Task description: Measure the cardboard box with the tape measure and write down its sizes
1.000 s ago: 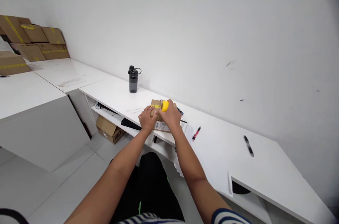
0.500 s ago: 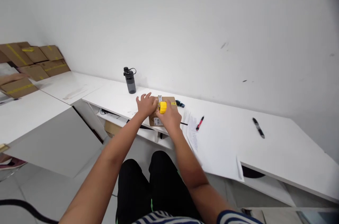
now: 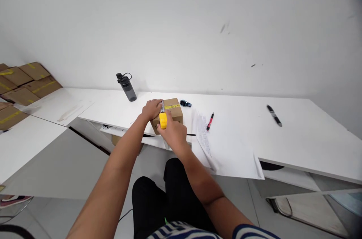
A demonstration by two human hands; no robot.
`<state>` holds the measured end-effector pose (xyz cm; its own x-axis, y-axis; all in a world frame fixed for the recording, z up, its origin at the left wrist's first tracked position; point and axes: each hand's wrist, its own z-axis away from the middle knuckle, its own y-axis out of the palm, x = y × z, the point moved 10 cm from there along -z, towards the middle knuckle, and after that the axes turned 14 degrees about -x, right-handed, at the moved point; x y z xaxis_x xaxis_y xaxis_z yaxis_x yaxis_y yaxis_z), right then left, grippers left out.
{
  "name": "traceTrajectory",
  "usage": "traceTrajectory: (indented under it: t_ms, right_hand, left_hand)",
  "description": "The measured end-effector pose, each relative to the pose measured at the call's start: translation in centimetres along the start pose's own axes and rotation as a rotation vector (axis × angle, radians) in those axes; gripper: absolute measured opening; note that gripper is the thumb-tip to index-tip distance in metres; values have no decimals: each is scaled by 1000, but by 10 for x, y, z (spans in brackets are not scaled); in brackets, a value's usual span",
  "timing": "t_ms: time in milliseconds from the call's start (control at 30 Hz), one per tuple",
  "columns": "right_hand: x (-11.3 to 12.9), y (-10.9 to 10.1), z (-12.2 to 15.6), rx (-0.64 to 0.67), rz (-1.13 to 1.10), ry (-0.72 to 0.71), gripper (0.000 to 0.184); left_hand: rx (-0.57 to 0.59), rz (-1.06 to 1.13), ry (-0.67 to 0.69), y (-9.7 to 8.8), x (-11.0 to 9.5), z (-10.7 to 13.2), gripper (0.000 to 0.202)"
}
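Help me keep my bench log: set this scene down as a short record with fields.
Right hand: holding a yellow tape measure, its marked blade out over the box
Left hand: at the box's left side, beside the blade
Box: small brown cardboard, yellow tape across its top, at the white desk's front edge
Left: dark translucent bottle with looped lid
Right: white paper sheets, red-and-black pen, black-and-grey pen

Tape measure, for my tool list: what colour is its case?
Yellow case, clearest in the head view.
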<state>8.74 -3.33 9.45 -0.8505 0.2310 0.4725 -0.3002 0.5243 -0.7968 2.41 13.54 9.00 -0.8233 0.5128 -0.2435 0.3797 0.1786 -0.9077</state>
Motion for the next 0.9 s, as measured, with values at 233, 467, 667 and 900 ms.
traceTrajectory:
  t_ms: [233,467,667,900]
  right_hand:
    - [-14,10,17,26,-29,75,74]
    - [-23,15,24,0,-123,167,80]
    - [-24,10,24,-93,-147,125,71]
    - [-23,9,24,-88,-163,101,68]
  left_hand:
    - [-6,17,10,4,-1,0,52]
    - [-18,27,-20,-1,-5,3,51]
    - [-44,41,-39,-4,-6,5,50]
    - [-45,59,-91,-6,-1,5,51]
